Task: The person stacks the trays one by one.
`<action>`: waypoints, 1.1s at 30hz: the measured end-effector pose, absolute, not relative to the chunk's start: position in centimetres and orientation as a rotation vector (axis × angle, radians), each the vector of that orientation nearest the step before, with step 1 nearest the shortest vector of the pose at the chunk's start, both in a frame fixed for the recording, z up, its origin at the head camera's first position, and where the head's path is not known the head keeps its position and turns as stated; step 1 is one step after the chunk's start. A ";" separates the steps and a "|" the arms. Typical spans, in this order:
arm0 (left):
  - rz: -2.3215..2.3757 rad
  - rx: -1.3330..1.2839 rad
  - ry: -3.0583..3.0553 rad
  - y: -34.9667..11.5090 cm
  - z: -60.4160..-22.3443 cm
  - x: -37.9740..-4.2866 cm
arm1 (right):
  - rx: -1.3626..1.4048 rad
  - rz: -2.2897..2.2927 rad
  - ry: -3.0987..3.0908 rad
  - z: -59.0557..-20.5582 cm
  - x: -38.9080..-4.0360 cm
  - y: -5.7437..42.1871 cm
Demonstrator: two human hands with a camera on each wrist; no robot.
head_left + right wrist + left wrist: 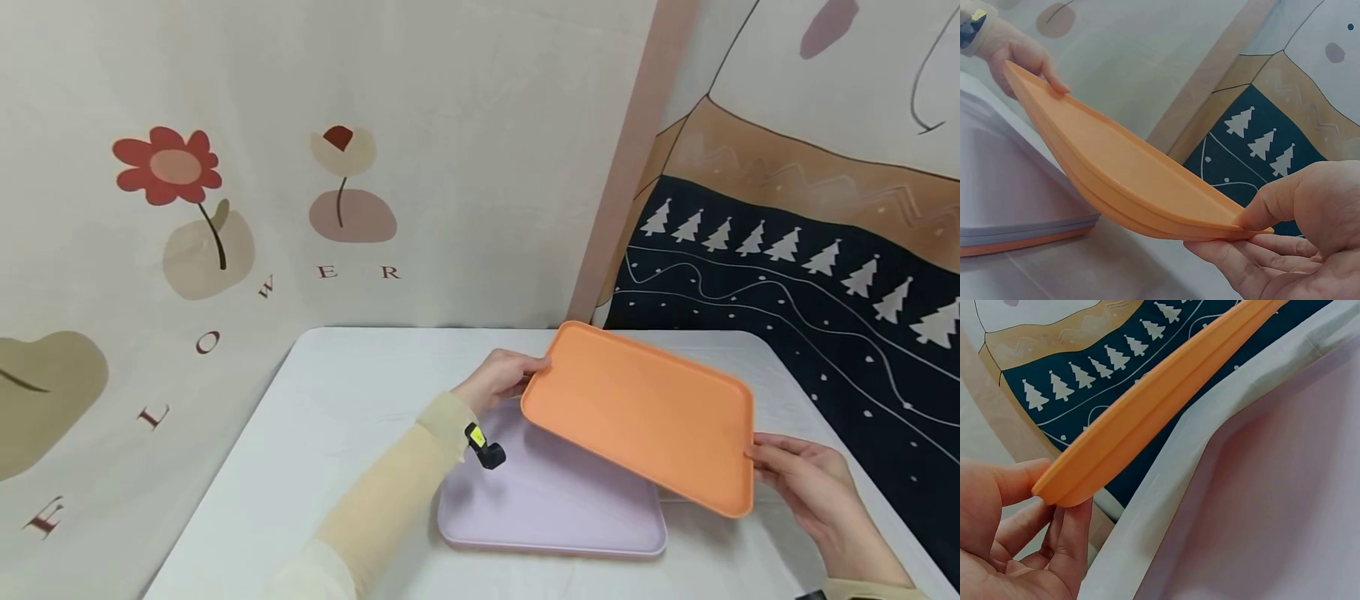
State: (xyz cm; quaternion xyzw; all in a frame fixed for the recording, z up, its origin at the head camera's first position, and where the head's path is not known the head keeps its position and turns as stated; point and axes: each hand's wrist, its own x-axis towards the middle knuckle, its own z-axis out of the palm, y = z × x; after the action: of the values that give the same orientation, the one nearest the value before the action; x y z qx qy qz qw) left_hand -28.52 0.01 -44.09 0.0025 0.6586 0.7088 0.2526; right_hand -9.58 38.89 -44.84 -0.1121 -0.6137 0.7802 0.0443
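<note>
Both hands hold up an orange rectangular tray (641, 417), tilted with its right end lower in the head view. My left hand (501, 377) pinches the rim of its left end, thumb on top and fingers beneath, as the left wrist view shows. At the opposite end, my right hand (806, 479) grips the rim, with the thumb (1272, 203) over the edge and fingers under it. Below lies a lilac tray (555, 517), partly hidden by the orange one. The right wrist view shows an orange-red layer (1029, 244) under the lilac tray.
The trays are over a white table (360, 392) with rounded back corners. Behind it hangs a pale cloth with printed flowers (176, 167) and letters. A dark cloth with white printed trees (783, 246) hangs at the right. A black wrist device (486, 450) sits on the left sleeve.
</note>
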 end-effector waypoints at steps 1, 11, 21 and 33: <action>1.923 0.008 1.798 -0.2 -44.1 -28.4 | -0.339 2.386 -1.878 -44.8 -9.6 38.9; 1.932 0.018 1.868 -2.2 -43.6 -26.7 | -0.270 2.381 -1.960 -44.4 -10.1 38.6; 1.954 0.085 1.886 -4.7 -42.5 -24.7 | -0.200 2.383 -2.038 -44.0 -10.8 37.9; 1.964 0.083 1.916 -7.4 -42.1 -23.1 | -0.179 2.377 -2.092 -43.1 -11.8 36.3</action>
State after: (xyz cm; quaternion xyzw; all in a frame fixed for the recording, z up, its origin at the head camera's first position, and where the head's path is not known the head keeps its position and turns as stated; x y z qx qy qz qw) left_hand -23.14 -7.38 -42.08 0.0297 0.6844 0.7015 0.1967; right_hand -11.84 36.27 -43.10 -0.0566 -0.6595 0.7494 -0.0148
